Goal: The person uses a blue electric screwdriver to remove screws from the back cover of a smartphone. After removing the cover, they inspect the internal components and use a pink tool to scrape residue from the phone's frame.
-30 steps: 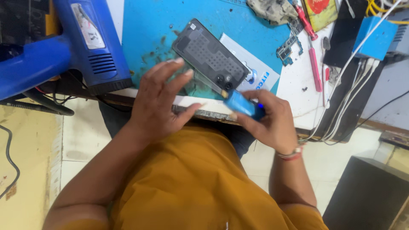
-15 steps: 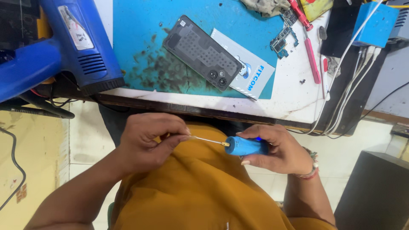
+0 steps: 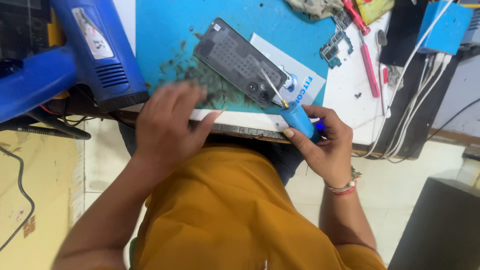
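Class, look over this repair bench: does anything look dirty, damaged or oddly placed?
Yes. The blue mat is stained with dark smears beside the phone, which lies slanted on it. A bare circuit board sits loose near the mat's edge. The right hand holds a blue screwdriver; the left hand is motion-blurred.

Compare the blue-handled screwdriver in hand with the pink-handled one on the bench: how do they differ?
The blue-handled screwdriver is gripped in the right hand, its shaft raised over the phone; the pink-handled screwdriver lies flat on the white bench top, untouched. The blue handle is short and stubby; the pink one is long and slim. Both are small precision drivers.
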